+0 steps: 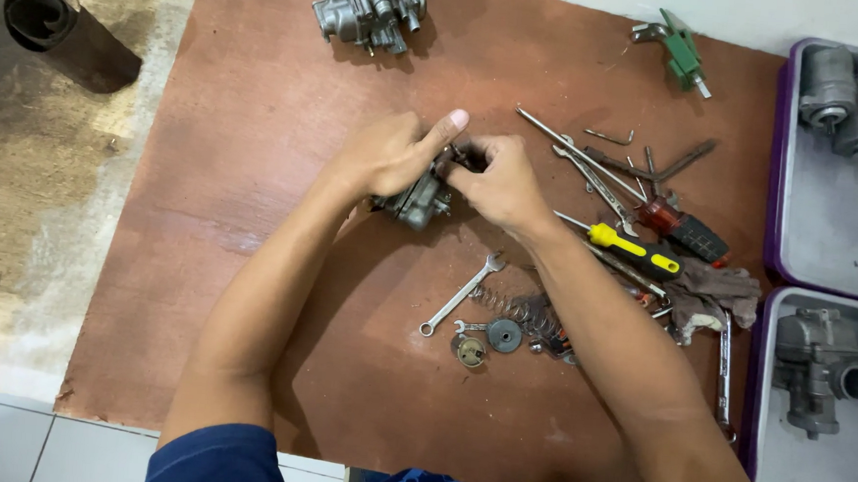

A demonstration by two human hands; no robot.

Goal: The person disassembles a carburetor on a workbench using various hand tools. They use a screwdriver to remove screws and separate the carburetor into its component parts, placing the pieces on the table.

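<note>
A small grey metal carburetor body (418, 201) rests on the brown board (249, 260) at its middle. My left hand (390, 152) wraps over the top of it, thumb stretched out to the right. My right hand (500, 181) meets it from the right, fingers pinched on a small dark part (464, 158) at the carburetor's upper side. What exactly the fingertips grip is hidden.
A second carburetor (369, 9) lies at the board's far edge. Screwdrivers (637, 249), wrenches (460, 295), a spring (514, 306), a rag (714, 288) and small round parts (503, 335) lie to the right and front. Two purple-rimmed trays (774, 193) hold more metal bodies. A black tube (41, 19) lies on the floor, left.
</note>
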